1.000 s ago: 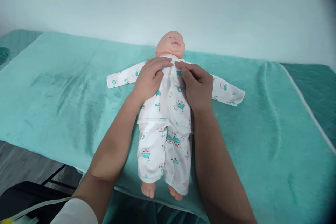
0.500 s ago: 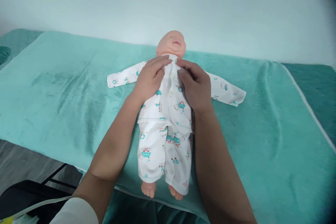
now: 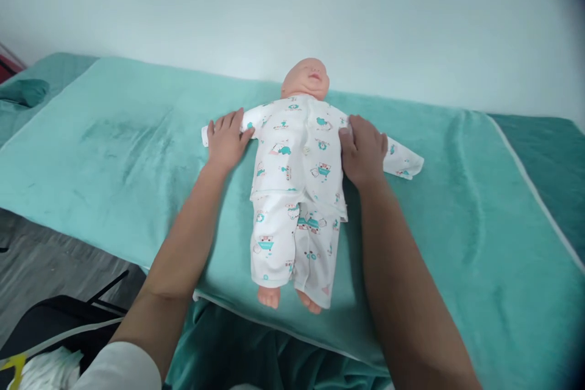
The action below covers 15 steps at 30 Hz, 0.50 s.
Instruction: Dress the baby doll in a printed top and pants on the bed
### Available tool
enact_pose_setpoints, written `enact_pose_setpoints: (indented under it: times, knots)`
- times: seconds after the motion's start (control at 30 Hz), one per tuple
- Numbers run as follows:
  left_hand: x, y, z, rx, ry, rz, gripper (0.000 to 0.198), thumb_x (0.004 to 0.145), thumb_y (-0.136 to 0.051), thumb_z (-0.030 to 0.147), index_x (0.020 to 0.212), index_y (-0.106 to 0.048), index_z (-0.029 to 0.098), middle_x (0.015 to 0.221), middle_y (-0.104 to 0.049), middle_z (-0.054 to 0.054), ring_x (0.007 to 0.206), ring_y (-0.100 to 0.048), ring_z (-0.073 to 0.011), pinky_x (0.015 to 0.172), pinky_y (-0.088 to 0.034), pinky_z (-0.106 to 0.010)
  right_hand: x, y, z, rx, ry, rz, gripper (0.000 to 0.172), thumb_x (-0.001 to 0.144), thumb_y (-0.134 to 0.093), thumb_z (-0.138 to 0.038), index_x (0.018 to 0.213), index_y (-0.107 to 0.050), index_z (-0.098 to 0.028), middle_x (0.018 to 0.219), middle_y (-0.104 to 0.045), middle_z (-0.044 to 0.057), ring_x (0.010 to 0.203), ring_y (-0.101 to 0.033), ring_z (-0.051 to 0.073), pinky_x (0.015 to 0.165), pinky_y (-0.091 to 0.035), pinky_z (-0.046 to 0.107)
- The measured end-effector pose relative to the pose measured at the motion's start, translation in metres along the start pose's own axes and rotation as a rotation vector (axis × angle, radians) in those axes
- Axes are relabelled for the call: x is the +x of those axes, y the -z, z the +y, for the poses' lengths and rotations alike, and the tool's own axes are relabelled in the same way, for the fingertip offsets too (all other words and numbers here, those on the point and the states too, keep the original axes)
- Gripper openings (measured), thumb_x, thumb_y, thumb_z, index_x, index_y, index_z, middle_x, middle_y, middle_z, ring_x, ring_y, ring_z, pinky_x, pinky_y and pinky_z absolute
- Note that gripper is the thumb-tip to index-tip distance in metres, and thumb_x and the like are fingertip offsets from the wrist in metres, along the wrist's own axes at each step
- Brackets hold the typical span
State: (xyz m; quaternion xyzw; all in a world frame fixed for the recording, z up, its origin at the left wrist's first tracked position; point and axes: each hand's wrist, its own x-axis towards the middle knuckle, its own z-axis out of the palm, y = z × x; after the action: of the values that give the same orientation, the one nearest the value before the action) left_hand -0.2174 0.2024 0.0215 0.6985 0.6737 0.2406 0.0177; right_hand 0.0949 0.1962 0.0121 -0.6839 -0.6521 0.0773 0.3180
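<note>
A baby doll [image 3: 307, 76] lies face up on a teal towel [image 3: 114, 158], dressed in a white printed shirt [image 3: 297, 149] and matching trousers [image 3: 292, 247]. My left hand [image 3: 225, 141] lies flat, fingers stretched out, on the shirt's left sleeve. Across the body, my right hand [image 3: 363, 151] rests flat on the right sleeve near the shoulder. Neither hand grips anything. The doll's bare feet [image 3: 283, 298] reach the towel's near edge.
The towel covers a teal-sheeted bed against a pale wall. A folded teal cloth [image 3: 22, 91] sits at the far left. A dark chair frame [image 3: 59, 323] and white crumpled material [image 3: 46, 372] lie at the lower left, over a grey floor.
Both hands have left the shirt's front at the collar and moved outward onto the sleeves, now lying flat. The view has shifted slightly.
</note>
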Motion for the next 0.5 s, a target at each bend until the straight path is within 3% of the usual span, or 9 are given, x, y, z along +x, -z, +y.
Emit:
enact_pose_setpoints:
  times: [0.1, 0.2, 0.3, 0.5]
  knots:
    - [-0.018, 0.01, -0.035, 0.04, 0.068, 0.004, 0.064, 0.101, -0.049, 0.053, 0.158, -0.046, 0.025, 0.158, -0.057, -0.014, 0.15, -0.048, -0.0337, 0.131, -0.021, -0.058, -0.01, 0.014, 0.026, -0.045, -0.041, 0.015, 0.057, 0.1, -0.046, -0.049, 0.15, -0.052, -0.024, 0.163, -0.049, 0.014, 0.153, -0.04, 0.036, 0.125, -0.019, 0.067]
    - [-0.031, 0.017, -0.056, 0.099, 0.09, 0.005, 0.056, 0.103, -0.046, 0.04, 0.156, -0.049, 0.022, 0.16, -0.055, -0.014, 0.153, -0.044, -0.0327, 0.132, -0.019, -0.059, -0.021, 0.03, 0.055, -0.036, -0.092, 0.005, 0.054, 0.097, -0.054, -0.048, 0.144, -0.057, -0.022, 0.16, -0.051, 0.022, 0.148, -0.044, 0.039, 0.123, -0.019, 0.065]
    - [-0.036, 0.017, -0.059, 0.122, 0.131, 0.028, 0.058, 0.102, -0.037, 0.024, 0.159, -0.045, 0.017, 0.163, -0.051, -0.015, 0.154, -0.042, -0.0318, 0.131, -0.019, -0.06, -0.034, 0.042, 0.072, -0.079, -0.142, -0.01, 0.052, 0.096, -0.054, -0.047, 0.142, -0.056, -0.021, 0.158, -0.051, 0.026, 0.144, -0.048, 0.039, 0.12, -0.025, 0.061]
    - [-0.032, 0.013, -0.058, 0.094, 0.191, 0.067, 0.065, 0.096, -0.027, 0.009, 0.159, -0.044, 0.006, 0.159, -0.054, -0.019, 0.154, -0.044, -0.0305, 0.131, -0.024, -0.054, -0.051, 0.043, 0.076, -0.158, -0.124, -0.005, 0.057, 0.097, -0.049, -0.05, 0.143, -0.053, -0.017, 0.158, -0.047, 0.03, 0.143, -0.047, 0.042, 0.116, -0.031, 0.062]
